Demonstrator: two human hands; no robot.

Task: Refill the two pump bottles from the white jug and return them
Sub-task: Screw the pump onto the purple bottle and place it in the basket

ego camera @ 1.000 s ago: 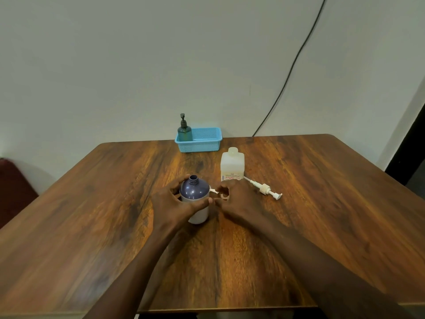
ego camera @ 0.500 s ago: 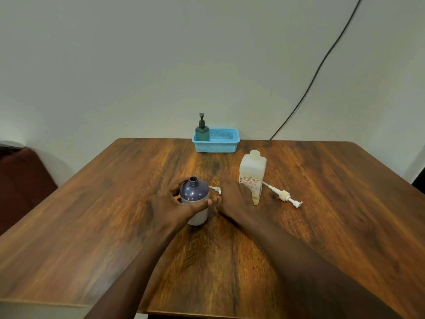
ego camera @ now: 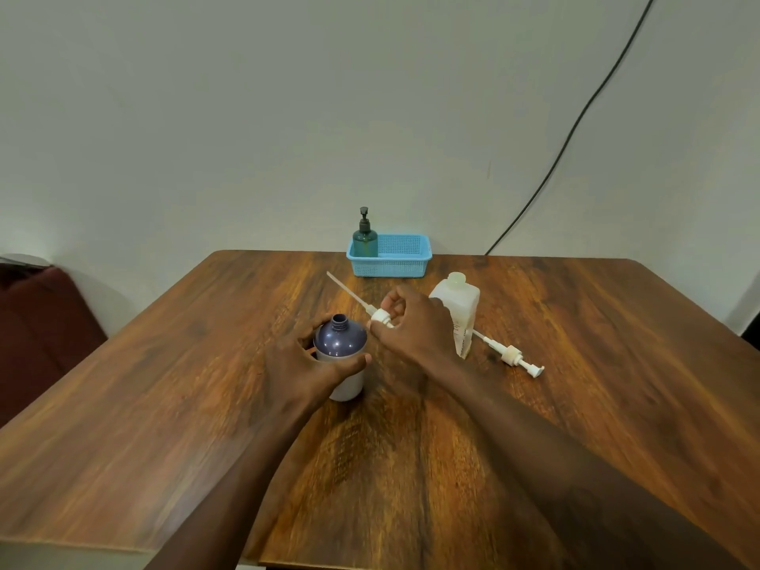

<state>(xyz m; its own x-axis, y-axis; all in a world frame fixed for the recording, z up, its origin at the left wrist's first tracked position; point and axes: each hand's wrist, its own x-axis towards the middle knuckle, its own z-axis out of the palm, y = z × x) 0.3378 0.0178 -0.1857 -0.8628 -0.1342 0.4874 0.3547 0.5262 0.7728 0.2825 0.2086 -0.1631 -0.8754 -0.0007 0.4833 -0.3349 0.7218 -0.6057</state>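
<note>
Centrally, on the wooden counter (ego camera: 172,405), the left hand (ego camera: 302,370) is wrapped around the purple bottle (ego camera: 340,355), fingers behind it and thumb across its front; the bottle stands upright with its threaded neck uncapped. Just to its right, the right hand (ego camera: 415,322) pinches the collar of a white pump head (ego camera: 380,316) between thumb and fingers, holding it above the counter beside the bottle's neck; its dip tube slants up and away to the left, toward the far edge. Behind the right hand stands the white jug (ego camera: 460,310), upright, its mouth open, its label facing the viewer and its lower left part hidden by the hand. A second pump head (ego camera: 512,355) lies flat on the counter to the right of the jug, its dip tube running back toward the jug's base and its nozzle pointing to the right front. At the far edge of the counter sits a blue basket (ego camera: 401,257), with the green pump bottle (ego camera: 365,236) standing upright in its left end, pump fitted; the right part of the basket shows only mesh. A black cable (ego camera: 575,125) runs diagonally down the pale wall (ego camera: 205,117) to the counter's far edge, and a dark red seat (ego camera: 37,322) shows at the left margin
</note>
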